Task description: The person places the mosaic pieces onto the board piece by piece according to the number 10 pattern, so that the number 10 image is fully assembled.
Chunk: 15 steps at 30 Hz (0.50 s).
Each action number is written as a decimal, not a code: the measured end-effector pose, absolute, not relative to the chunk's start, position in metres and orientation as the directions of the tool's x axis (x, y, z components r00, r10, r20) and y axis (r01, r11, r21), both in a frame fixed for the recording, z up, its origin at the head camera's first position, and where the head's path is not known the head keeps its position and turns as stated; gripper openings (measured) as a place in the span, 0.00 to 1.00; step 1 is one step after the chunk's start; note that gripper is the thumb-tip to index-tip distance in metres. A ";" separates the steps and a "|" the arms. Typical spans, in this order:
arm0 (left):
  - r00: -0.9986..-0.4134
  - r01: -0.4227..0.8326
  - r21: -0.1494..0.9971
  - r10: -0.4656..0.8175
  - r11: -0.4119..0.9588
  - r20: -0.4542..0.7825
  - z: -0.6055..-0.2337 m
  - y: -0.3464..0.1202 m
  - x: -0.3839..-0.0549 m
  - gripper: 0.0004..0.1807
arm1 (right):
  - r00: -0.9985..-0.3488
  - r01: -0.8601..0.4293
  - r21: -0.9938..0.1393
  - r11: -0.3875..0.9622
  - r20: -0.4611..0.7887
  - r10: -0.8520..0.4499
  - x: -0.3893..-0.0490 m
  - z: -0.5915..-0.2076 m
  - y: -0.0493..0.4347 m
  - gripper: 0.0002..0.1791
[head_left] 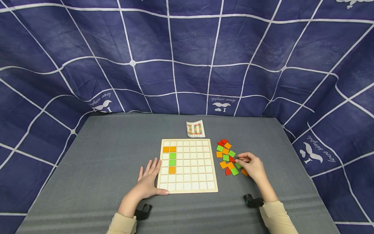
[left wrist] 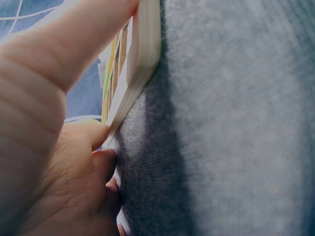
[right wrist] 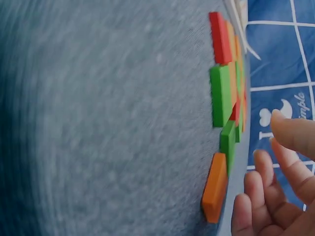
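Observation:
A pale wooden grid board (head_left: 194,177) lies on the table. Two orange squares sit in its upper-left cells, with green squares (head_left: 172,159) and another orange square (head_left: 172,170) below. My left hand (head_left: 147,183) rests against the board's left side, fingers extended and thumb at the front edge; its wrist view shows the board's side (left wrist: 147,44) close up. Over the loose pieces right of the board hovers my right hand (head_left: 253,167), near a red piece (head_left: 231,159). The right wrist view shows its thumb and fingers (right wrist: 263,194) apart, nothing visible between them.
Loose orange, green and red pieces (head_left: 225,151) lie scattered beside the board's right edge. Behind the board is a small printed pattern card (head_left: 195,129). A dark blue curtain (head_left: 190,78) with white lines hangs around the grey table (head_left: 122,146).

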State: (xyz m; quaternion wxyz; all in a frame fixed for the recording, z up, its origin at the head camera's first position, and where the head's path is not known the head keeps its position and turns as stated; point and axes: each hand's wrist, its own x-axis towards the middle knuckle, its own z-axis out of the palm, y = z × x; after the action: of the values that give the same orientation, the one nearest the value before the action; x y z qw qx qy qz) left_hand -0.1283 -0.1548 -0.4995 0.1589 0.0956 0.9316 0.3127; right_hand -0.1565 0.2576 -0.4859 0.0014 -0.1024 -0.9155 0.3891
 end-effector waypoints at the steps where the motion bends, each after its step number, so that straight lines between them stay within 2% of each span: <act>1: -0.931 0.080 0.613 0.278 0.786 -0.235 -0.499 -0.155 -0.128 0.71 | -0.980 0.185 -0.698 0.692 -0.074 0.187 -0.157 -0.487 0.258 0.15; 6: -0.932 0.084 0.618 0.281 0.781 -0.229 -0.499 -0.155 -0.129 0.71 | -0.976 0.217 -0.632 0.744 -0.132 0.172 -0.157 -0.490 0.259 0.17; 15: -0.933 0.079 0.618 0.276 0.782 -0.230 -0.499 -0.154 -0.128 0.71 | -0.963 0.268 -0.620 0.738 -0.190 0.190 -0.156 -0.490 0.259 0.18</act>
State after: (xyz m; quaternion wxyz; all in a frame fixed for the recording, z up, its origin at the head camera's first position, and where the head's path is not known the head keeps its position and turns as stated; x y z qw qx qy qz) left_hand -0.1283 -0.1540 -0.4987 0.1557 0.0951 0.9310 0.3162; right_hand -0.1563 0.2586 -0.4900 -0.0571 -0.1233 -0.9304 0.3405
